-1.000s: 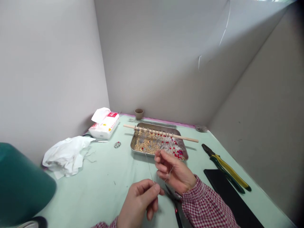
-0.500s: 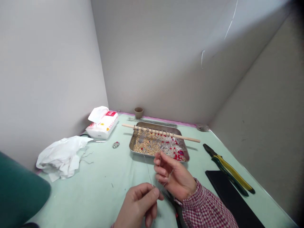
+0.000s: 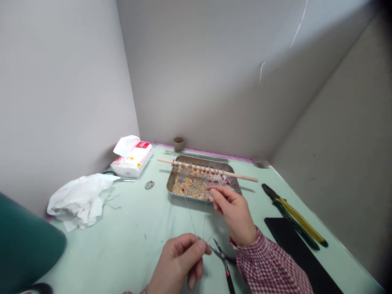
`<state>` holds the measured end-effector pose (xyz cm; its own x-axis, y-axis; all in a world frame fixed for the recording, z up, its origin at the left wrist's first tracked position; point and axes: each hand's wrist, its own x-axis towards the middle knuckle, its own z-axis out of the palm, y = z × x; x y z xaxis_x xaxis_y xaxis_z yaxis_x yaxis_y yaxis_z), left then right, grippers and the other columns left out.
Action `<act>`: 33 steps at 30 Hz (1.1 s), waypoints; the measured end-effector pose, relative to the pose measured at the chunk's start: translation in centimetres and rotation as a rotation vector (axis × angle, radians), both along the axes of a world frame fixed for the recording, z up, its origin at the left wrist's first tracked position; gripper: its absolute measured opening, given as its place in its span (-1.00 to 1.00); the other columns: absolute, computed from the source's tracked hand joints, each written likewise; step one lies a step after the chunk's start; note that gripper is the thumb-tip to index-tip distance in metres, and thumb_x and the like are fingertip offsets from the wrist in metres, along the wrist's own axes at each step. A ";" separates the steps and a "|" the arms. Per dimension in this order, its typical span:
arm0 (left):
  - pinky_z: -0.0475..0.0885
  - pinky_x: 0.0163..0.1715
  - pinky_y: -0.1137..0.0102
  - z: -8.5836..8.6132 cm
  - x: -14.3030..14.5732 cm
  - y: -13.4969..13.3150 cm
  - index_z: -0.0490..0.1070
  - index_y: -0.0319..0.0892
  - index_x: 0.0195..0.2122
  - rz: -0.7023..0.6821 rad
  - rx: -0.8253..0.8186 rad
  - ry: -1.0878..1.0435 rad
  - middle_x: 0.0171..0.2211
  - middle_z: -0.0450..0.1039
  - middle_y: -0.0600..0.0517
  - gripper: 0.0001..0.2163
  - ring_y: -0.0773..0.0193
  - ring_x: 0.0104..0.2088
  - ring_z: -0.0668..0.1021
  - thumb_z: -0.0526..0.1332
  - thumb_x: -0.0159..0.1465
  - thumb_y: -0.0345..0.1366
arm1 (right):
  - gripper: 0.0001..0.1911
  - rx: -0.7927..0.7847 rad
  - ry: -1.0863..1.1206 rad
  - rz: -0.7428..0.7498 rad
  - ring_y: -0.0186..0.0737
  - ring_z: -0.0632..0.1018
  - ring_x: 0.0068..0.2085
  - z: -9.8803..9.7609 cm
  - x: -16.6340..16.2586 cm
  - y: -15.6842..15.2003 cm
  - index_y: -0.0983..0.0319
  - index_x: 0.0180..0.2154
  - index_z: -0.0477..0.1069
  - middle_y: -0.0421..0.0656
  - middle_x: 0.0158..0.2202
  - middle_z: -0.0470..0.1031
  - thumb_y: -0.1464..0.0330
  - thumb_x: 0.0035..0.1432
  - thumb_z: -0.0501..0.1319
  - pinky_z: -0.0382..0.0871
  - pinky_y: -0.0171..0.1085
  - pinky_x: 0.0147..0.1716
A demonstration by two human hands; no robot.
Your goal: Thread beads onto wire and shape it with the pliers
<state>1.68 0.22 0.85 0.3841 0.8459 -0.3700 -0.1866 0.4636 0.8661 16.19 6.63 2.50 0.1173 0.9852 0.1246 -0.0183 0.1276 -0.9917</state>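
Note:
Low in the middle, my left hand (image 3: 183, 259) pinches a thin wire (image 3: 191, 218) between thumb and index finger. Fine strands rise from that pinch toward the tray's front edge. My right hand (image 3: 234, 210) hovers over the front right of the metal tray (image 3: 170, 194), thumb and index fingertips close together near the top of one strand. Whatever lies between those fingertips is too small to make out. Gold, clear and red beads (image 3: 191, 183) fill the tray. Needle-nose pliers (image 3: 223, 256) with red-and-black handles lie just right of my left hand, jaws apart.
A wooden rod (image 3: 208, 168) with small wire rings rests across the tray. Green-and-yellow pliers (image 3: 294, 216) and a black flat piece (image 3: 300, 253) lie right. Leftward are a tissue pack (image 3: 133, 161), crumpled tissue (image 3: 81, 200), a beaded ring (image 3: 149, 185) and a green object (image 3: 27, 241). Behind stands a cup (image 3: 179, 143).
My right hand has turned palm down and come away from the wire strands, its fingertips slightly farther over the tray. The needle-nose pliers are now uncovered. My left hand stays nearly still.

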 end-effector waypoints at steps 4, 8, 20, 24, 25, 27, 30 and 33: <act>-0.05 -0.73 0.53 0.3 0.2 0.0 0.39 -0.29 -0.48 0.042 0.013 0.057 -0.77 0.18 0.14 -0.69 0.54 -0.78 0.14 0.18 0.06 -0.08 | -0.76 0.255 -0.409 -0.177 -0.26 0.36 -0.36 -0.2 1.3 1.1 0.15 -0.22 0.45 -0.13 -0.30 0.39 0.27 0.03 0.16 0.23 -0.24 -0.31; -0.05 -0.71 0.54 1.0 0.2 -0.2 0.39 -0.29 -0.49 0.084 0.062 0.135 -0.77 0.17 0.14 -0.70 0.54 -0.77 0.14 0.16 0.07 -0.10 | -0.82 0.223 -0.697 -0.088 -0.23 0.36 -0.40 0.3 2.9 0.3 0.14 -0.30 0.44 -0.16 -0.40 0.40 0.26 0.02 0.17 0.19 -0.22 -0.35; 0.06 -0.69 0.54 1.4 0.4 -1.0 0.40 -0.26 -0.46 0.096 0.271 0.203 -0.71 0.20 0.12 -0.75 0.49 -0.71 0.18 0.12 0.11 -0.15 | -0.63 0.254 -1.282 -0.004 0.00 0.35 -0.17 -4.2 2.6 -12.0 0.16 -0.07 0.32 -0.02 -0.14 0.37 0.30 0.02 0.15 0.18 -0.07 -0.25; 0.13 -0.64 0.53 1.4 0.6 -1.5 0.36 -0.24 -0.51 0.130 0.472 0.269 -0.68 0.23 0.11 -0.77 0.47 -0.67 0.22 0.10 0.13 -0.18 | -0.74 0.262 -1.106 -0.046 -0.08 0.35 -0.20 -4.9 1.5 -12.0 0.20 -0.19 0.37 -0.05 -0.26 0.38 0.45 0.05 0.06 0.19 -0.09 -0.22; 0.14 -0.63 0.53 1.3 0.6 -1.5 0.35 -0.24 -0.52 0.146 0.533 0.291 -0.67 0.24 0.11 -0.78 0.47 -0.66 0.23 0.10 0.13 -0.18 | -0.77 0.260 -1.006 -0.048 -0.09 0.35 -0.21 -4.8 1.5 -11.8 0.21 -0.23 0.39 -0.06 -0.28 0.38 0.45 0.04 0.06 0.19 -0.10 -0.22; 0.17 -0.60 0.53 1.2 0.7 -1.6 0.34 -0.22 -0.52 0.178 0.656 0.330 -0.66 0.26 0.11 -0.79 0.46 -0.65 0.25 0.09 0.13 -0.19 | -0.83 0.224 -0.718 -0.048 -0.12 0.36 -0.21 -4.5 1.7 -11.3 0.21 -0.30 0.40 -0.08 -0.30 0.38 0.42 0.03 0.09 0.21 -0.12 -0.19; 0.20 -0.58 0.53 0.8 0.8 -1.4 0.33 -0.22 -0.53 0.213 0.813 0.368 -0.64 0.28 0.10 -0.78 0.46 -0.63 0.27 0.07 0.14 -0.20 | -0.82 -0.014 -0.092 -0.010 -0.17 0.40 -0.27 -4.1 2.0 -10.4 0.20 -0.29 0.41 -0.11 -0.30 0.40 0.33 0.02 0.13 0.26 -0.16 -0.24; 0.23 -0.58 0.54 0.3 1.2 -1.1 0.34 -0.22 -0.50 0.238 0.856 0.354 -0.62 0.32 0.09 -0.79 0.46 -0.63 0.31 0.06 0.13 -0.19 | -0.79 -0.119 0.518 0.201 -0.20 0.42 -0.23 -3.5 1.6 -9.9 0.19 -0.28 0.40 -0.11 -0.25 0.41 0.26 0.02 0.12 0.30 -0.19 -0.28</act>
<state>2.88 -0.88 1.15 0.1515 0.9249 0.3487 0.1440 -0.3697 0.9179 17.80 -3.27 -1.02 -0.0572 0.9983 -0.0124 -0.5186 -0.0403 -0.8541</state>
